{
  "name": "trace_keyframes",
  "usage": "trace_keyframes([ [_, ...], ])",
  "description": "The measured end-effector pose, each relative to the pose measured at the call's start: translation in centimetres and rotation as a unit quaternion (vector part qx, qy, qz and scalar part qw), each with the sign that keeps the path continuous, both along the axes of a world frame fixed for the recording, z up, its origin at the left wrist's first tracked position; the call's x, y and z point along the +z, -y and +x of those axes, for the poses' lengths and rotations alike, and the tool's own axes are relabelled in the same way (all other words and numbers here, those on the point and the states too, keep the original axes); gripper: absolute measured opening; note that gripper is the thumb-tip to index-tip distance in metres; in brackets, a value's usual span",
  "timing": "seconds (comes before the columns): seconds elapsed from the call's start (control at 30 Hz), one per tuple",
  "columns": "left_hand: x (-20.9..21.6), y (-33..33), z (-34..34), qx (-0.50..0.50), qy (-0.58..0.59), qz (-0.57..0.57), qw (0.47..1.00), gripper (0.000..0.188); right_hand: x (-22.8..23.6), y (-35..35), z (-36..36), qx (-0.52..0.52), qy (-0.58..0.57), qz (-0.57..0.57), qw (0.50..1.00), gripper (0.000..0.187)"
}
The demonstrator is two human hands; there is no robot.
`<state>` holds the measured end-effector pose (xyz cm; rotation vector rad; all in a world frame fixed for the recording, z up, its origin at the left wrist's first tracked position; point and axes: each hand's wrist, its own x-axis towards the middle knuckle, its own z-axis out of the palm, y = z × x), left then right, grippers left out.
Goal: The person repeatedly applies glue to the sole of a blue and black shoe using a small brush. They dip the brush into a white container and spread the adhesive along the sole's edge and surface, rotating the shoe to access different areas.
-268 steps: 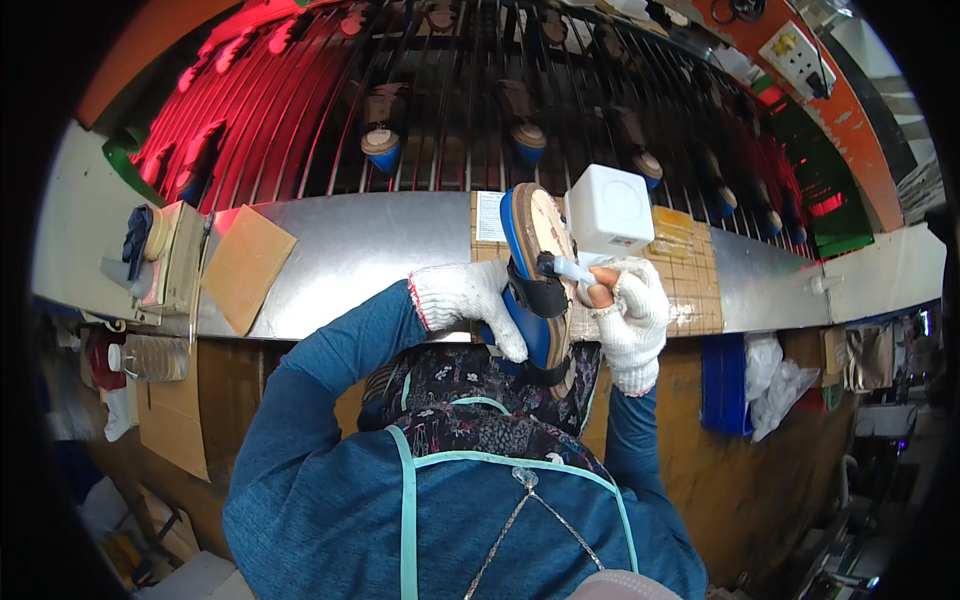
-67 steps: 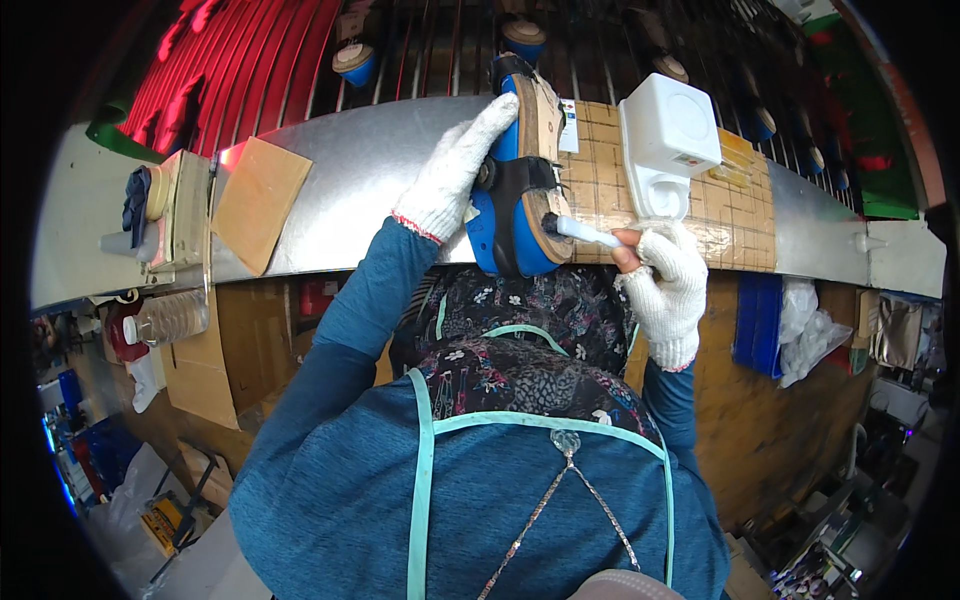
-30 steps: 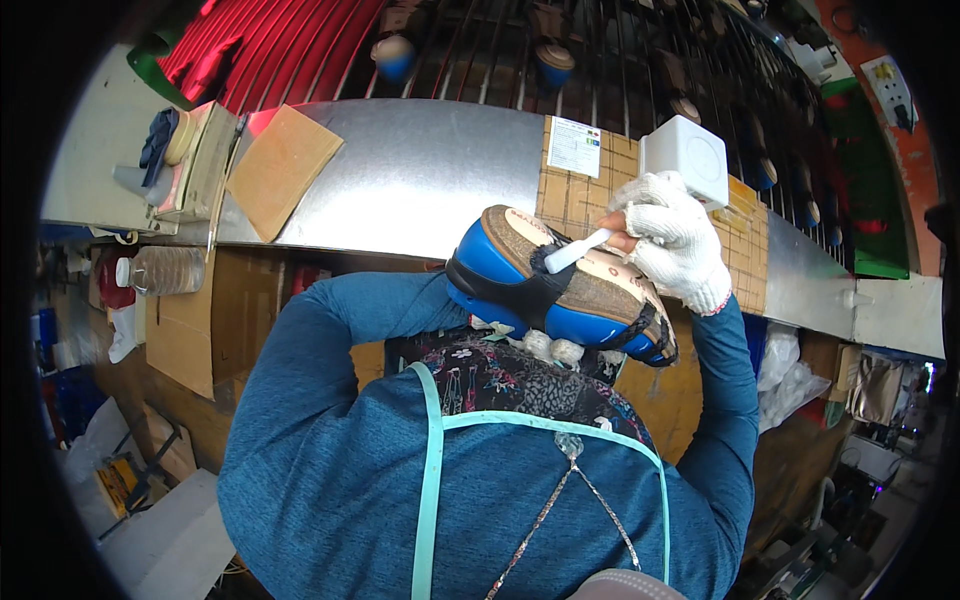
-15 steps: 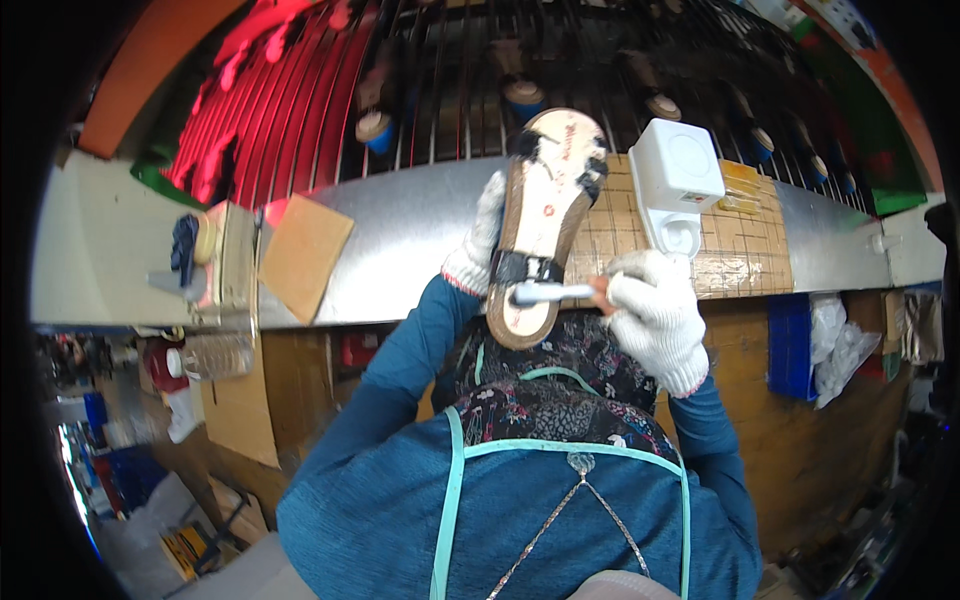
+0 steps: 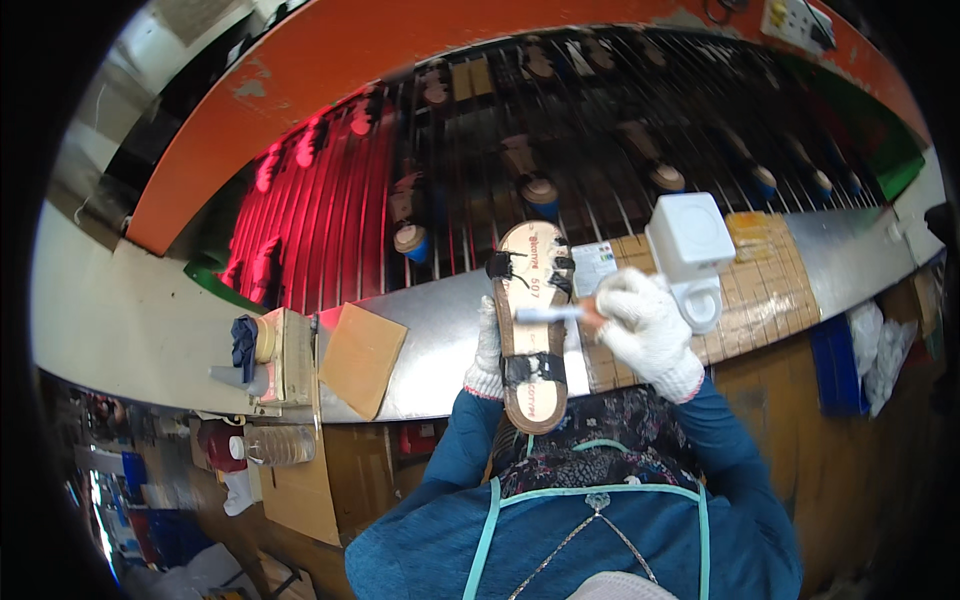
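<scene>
A sandal (image 5: 531, 275) with a pale footbed, brown rim and black straps stands out lengthwise before me, its heel end toward my body. My left hand (image 5: 487, 352), in a white knit glove, holds it along its left side; most of the fingers are hidden behind the sole. In my gloved right hand (image 5: 648, 328) is a brush (image 5: 552, 314) with a pale head and a brownish handle. The brush head lies across the middle of the footbed, above the heel strap, reaching the left rim. Motion blurs it slightly.
Beyond the metal ledge (image 5: 440, 310), a roller conveyor (image 5: 460, 180) carries several shoes, partly under red light. A white dispenser (image 5: 690, 235) stands on a taped cardboard sheet (image 5: 745, 305). To the left are a brown board (image 5: 363, 360) and a plastic bottle (image 5: 280, 445).
The brush has gone from the heel end, below the strap, up to the middle of the footbed. My view has tilted up, showing more of the conveyor. Both hands keep their holds.
</scene>
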<state>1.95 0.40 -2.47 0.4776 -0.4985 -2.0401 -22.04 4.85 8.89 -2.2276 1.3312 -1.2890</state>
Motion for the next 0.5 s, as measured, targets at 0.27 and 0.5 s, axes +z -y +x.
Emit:
trace_keyframes([
  [0.27, 5.4, 0.1, 4.5, 0.141, -0.189, -0.005, 0.972, 0.061, -8.7, 2.2, 0.6, 0.238, 0.691, 0.356, 0.583, 0.032],
  [0.5, 4.3, 9.3, 15.4, 0.439, -0.051, 0.153, 0.884, 0.09, -13.2, 1.1, 0.4, 0.251, 0.752, 0.332, 0.511, 0.024],
])
